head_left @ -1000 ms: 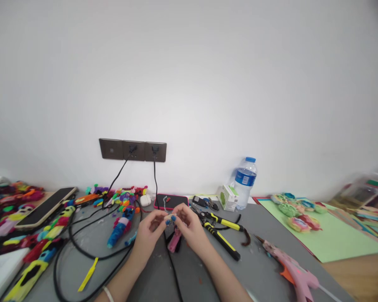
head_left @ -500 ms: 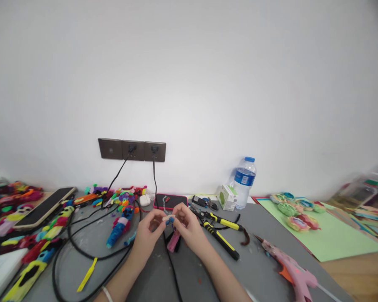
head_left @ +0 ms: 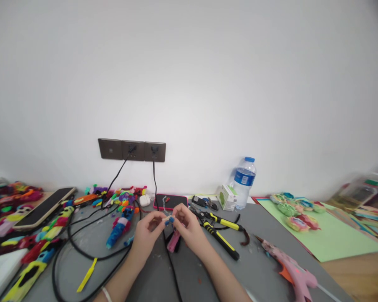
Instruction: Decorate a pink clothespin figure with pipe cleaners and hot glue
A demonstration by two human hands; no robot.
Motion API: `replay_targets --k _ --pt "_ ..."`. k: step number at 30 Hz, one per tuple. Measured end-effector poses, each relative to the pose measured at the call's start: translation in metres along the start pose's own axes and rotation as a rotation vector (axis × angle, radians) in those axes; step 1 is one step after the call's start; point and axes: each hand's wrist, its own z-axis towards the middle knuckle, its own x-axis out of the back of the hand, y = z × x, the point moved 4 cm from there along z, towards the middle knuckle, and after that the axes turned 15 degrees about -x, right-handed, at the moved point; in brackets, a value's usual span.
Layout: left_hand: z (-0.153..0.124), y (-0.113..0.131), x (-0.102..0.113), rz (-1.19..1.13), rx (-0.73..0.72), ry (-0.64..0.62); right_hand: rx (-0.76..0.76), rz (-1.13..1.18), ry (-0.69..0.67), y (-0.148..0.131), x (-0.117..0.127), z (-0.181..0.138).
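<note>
My left hand (head_left: 150,233) is closed in a pinch at a small blue and whitish fuzzy piece (head_left: 168,220). From the other side, the fingers of my right hand (head_left: 188,226) are closed on the same piece. Under my right hand shows a pink and black fuzzy figure (head_left: 174,240); whether it is joined to the small piece is hidden by the fingers. To the left of my hands lies a blue and pink fuzzy figure (head_left: 119,230). Just behind them is a phone with a pink edge (head_left: 176,202), with small scraps on top.
Yellow-and-black pliers (head_left: 220,240) lie right of my hands, before a water bottle (head_left: 245,184) and small box (head_left: 227,197). A pink glue gun (head_left: 291,268) is farther right, near green paper (head_left: 327,235). Black cables (head_left: 69,235) loop across the left, among colourful fuzzy figures (head_left: 31,272).
My hands have barely moved; the fingers shift very slightly around the small blue piece. Everything else stays where it was.
</note>
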Motion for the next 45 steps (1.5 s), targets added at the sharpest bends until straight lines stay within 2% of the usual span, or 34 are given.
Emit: replay_targets --k 7,19,36,45 --pt "-0.004 -0.011 -0.001 -0.048 0.037 0.026 0.000 0.002 0.012 0.001 0.000 0.000" --pt "-0.001 -0.001 -0.001 -0.015 -0.024 0.023 0.017 -0.001 0.010 -0.003 0.000 -0.002" --pt "-0.002 -0.005 0.000 -0.025 0.009 0.029 0.027 -0.027 0.030 -0.005 0.000 -0.002" --pt "0.000 0.003 0.001 0.004 0.015 0.038 0.007 -0.016 0.030 -0.004 0.001 -0.002"
